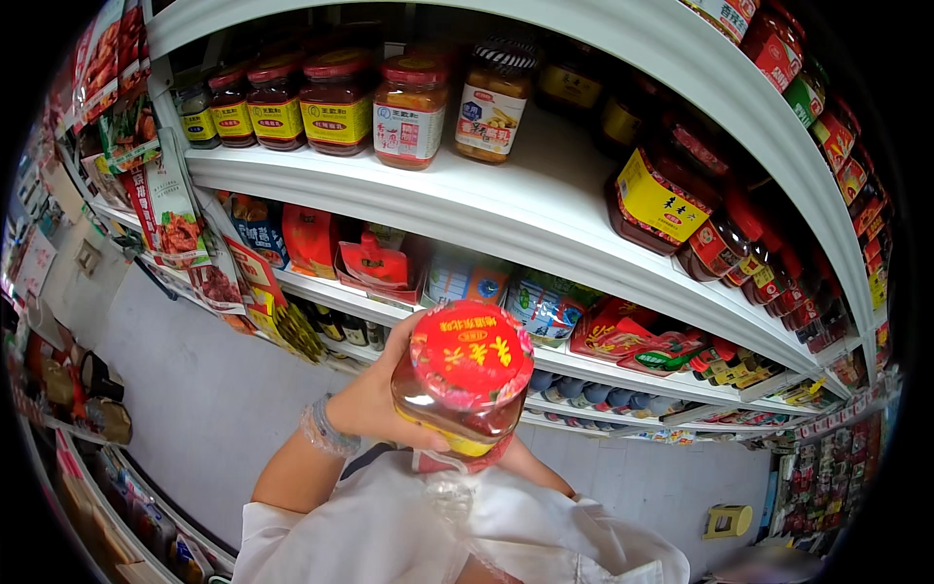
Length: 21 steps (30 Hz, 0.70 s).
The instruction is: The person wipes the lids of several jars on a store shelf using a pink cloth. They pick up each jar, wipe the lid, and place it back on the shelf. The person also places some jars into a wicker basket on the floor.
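Observation:
My left hand [383, 398], with a beaded bracelet on its wrist, grips a glass jar [471, 365] with a red printed lid and a yellow label, close to my chest. The jar is tilted so that its lid faces up towards the camera. My right hand [514, 461] is low behind the jar on the right; the jar hides most of it, and something reddish, perhaps cloth, shows beneath the jar. Just beyond, on the white shelf [554, 208], a similar large jar with a yellow label [660, 201] stands at the right and a striped-lid jar [492, 102] stands nearer the middle.
Several red-lidded jars [336, 102] line the shelf's left part. Lower shelves hold packets [551, 306] and bottles. Hanging food packets [171, 204] are at the left. A yellow stool [727, 521] stands on the grey floor [197, 372] at lower right; another shelf unit lies at lower left.

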### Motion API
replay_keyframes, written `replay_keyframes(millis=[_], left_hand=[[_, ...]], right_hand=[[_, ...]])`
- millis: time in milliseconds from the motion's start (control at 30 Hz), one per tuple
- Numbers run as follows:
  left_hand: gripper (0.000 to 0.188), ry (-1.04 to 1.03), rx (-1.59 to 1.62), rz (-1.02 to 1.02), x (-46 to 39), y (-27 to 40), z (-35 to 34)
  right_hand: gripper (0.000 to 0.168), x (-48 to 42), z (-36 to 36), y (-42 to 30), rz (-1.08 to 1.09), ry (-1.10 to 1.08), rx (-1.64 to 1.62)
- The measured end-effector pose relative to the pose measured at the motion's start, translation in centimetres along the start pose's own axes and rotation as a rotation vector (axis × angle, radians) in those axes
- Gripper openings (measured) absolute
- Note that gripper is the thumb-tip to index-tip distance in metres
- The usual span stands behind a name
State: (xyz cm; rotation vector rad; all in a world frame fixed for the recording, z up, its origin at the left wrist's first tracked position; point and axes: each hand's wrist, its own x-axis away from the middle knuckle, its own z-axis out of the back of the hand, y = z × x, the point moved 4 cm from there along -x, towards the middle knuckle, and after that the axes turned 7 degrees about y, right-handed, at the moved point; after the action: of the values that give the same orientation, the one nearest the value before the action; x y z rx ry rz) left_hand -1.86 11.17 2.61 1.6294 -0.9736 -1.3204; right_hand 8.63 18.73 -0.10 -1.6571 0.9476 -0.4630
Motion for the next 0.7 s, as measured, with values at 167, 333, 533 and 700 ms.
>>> replay_keyframes(millis=[167,333,533,700], left_hand=[[0.118,0.214,-0.049,-0.122,1.7,0.4,0.3],[0.109,0.328,-0.262,-0.107,2.6,0.4,1.2],[0.089,0.268,-0.885,-0.199,3.6,-0.2,2.7],[0.086,0.299,-0.643,-0.087,5.1,-0.3,2.9]], right_hand=[[0.060,0.1,1.3,1.9,-0.594,0.223,-0.680],[0.060,0.0,0.1,-4.1,0.285,-0.133,0.406],[0.069,-0.9,-5.9,-8.6,0.598,-0.693,1.007],[0.046,-7.4,-8.0,-6.0,-0.073,-0.964,0.711]])
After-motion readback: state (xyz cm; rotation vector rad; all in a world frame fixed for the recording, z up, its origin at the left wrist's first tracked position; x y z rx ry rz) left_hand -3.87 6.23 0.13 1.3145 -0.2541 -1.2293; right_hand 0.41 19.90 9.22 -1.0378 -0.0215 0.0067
